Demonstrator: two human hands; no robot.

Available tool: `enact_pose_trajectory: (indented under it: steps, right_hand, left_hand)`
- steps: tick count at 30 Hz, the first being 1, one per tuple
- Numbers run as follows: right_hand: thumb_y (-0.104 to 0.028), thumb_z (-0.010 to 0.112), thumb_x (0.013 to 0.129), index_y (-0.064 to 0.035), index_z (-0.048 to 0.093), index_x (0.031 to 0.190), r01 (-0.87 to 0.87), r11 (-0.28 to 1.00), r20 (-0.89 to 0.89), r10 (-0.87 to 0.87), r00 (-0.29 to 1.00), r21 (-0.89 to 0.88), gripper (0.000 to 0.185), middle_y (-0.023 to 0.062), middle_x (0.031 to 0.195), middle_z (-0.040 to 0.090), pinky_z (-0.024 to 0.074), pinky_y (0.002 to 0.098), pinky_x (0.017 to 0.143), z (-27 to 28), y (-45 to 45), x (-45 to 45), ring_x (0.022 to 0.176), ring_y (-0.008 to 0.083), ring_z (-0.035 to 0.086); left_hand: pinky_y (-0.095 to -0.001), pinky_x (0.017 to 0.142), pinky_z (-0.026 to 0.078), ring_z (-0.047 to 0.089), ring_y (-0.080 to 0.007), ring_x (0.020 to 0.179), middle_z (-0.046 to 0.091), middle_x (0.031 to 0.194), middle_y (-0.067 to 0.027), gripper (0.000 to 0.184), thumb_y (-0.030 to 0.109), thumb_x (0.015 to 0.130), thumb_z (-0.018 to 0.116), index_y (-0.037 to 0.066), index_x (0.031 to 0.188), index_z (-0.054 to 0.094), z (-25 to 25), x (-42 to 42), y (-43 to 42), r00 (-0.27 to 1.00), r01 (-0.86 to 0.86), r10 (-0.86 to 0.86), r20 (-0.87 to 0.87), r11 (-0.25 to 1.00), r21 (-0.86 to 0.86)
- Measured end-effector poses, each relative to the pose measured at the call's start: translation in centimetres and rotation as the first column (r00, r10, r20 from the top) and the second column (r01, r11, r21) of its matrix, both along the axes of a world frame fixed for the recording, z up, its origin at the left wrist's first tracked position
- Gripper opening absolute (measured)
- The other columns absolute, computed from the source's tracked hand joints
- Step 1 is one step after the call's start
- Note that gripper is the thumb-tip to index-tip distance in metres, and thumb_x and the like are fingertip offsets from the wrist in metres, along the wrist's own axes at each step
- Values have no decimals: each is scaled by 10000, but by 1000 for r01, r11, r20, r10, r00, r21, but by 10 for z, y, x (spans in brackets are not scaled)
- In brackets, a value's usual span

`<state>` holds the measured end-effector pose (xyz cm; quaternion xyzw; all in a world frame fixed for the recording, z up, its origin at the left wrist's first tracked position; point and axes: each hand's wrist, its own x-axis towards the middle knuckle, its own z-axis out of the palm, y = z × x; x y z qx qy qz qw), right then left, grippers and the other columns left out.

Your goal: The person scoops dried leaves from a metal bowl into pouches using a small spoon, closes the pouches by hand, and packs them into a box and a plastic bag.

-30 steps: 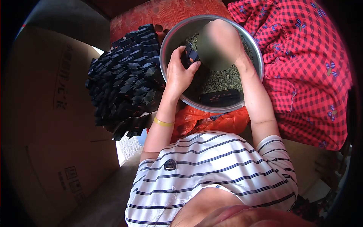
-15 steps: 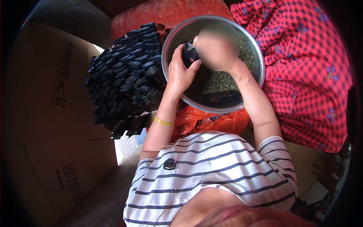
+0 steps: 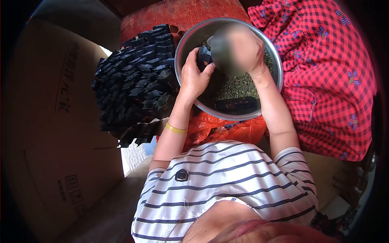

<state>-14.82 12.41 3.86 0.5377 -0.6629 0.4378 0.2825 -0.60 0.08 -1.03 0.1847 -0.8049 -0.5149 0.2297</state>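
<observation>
My left hand [image 3: 193,75] is wrapped around a small black packet [image 3: 204,59], its top end open, over the left side of a round metal basin [image 3: 278,73]. Dried green leaves [image 3: 235,87] cover the bottom of the basin. My right hand [image 3: 246,49] is over the leaves, just right of the packet. A blur hides most of its fingers, so I cannot make out what it holds, if anything. Another black packet [image 3: 236,105] lies on the leaves at the near side of the basin.
Left of the basin are many black packets [image 3: 135,81] packed in rows. A red wooden surface [image 3: 186,14] is behind. Red checked cloth [image 3: 324,77] drapes on the right, orange plastic [image 3: 202,128] lies below the basin, and a large cardboard box [image 3: 52,121] stands at far left.
My right hand has shifted slightly right, away from the packet, and turned. My left hand keeps its grip on the packet in nearly the same place.
</observation>
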Motion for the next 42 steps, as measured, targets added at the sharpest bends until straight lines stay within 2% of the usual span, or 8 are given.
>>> enact_pose_trajectory:
  steps: [4, 6, 13, 19, 23, 26, 32, 42]
  right_hand:
    - [-286, 548, 991, -79, 625, 989, 190, 968, 265, -229, 937, 165, 220, 111, 866, 701, 540, 427, 665, -22, -4, -8, 798, 330, 689]
    - [-314, 502, 1004, -89, 625, 1029, 222, 812, 265, -414, 871, 540, 258, 138, 914, 702, 535, 478, 745, -32, -6, -10, 882, 354, 682]
    - [-293, 475, 992, -85, 632, 1060, 34, 660, 358, -448, 819, 750, 269, 139, 960, 708, 518, 465, 848, -52, -17, -9, 963, 331, 674]
    - [-382, 476, 967, -90, 672, 976, -384, 748, 684, -126, 718, 541, 352, 104, 842, 708, 520, 393, 777, -89, -31, -10, 843, 270, 693]
    - [-423, 466, 983, -77, 669, 944, -263, 843, 756, -230, 612, 470, 403, 73, 763, 688, 518, 353, 731, -70, -29, -21, 747, 214, 679]
    - [-463, 449, 996, -96, 668, 913, -80, 913, 743, -271, 612, 399, 435, 35, 725, 672, 513, 344, 697, -56, -23, -33, 710, 181, 666]
    - [-307, 475, 1032, -37, 653, 893, 6, 997, 769, 60, 636, -82, 351, 4, 653, 601, 464, 242, 594, -29, -8, -31, 619, 81, 570]
    - [-300, 476, 1038, -21, 635, 907, -86, 994, 668, 21, 744, 65, 347, 22, 744, 616, 479, 252, 635, -15, -8, -8, 660, 93, 596]
  left_hand:
    - [-376, 872, 509, 660, -294, 977, 663, 1062, -194, 613, 142, 787, 782, -30, 1299, 494, 2, 0, 0, 996, -80, 80, -32, 997, 10]
    - [-361, 871, 509, 655, -266, 974, 662, 1068, -178, 610, 136, 793, 781, -34, 1303, 491, 3, -1, 0, 994, -77, 80, -73, 996, 36]
    - [-245, 800, 490, 577, -93, 870, 632, 1017, -22, 524, 78, 833, 772, -5, 1286, 521, -11, -5, -3, 967, -108, 130, -220, 988, 110]
    - [-253, 816, 494, 590, -102, 901, 637, 1041, -32, 525, 85, 838, 770, -10, 1288, 518, -7, -2, -2, 968, -95, 113, -224, 991, 92]
    - [-265, 828, 494, 589, -112, 913, 637, 1042, -40, 537, 97, 831, 776, -18, 1286, 516, -8, -3, -4, 963, -80, 91, -253, 995, 53]
    - [-355, 895, 499, 636, -253, 996, 641, 1087, -166, 591, 114, 789, 773, -29, 1294, 502, 0, -1, -1, 982, -81, 90, -164, 995, 61]
    - [-385, 921, 493, 635, -326, 1045, 634, 1130, -209, 621, 138, 780, 776, -22, 1310, 494, 2, 0, 0, 998, -53, 53, -15, 998, 22]
    - [-400, 978, 469, 599, -364, 1144, 606, 1214, -243, 660, 151, 773, 785, -40, 1326, 479, 0, -1, 1, 1000, -20, 19, 10, 1000, 6]
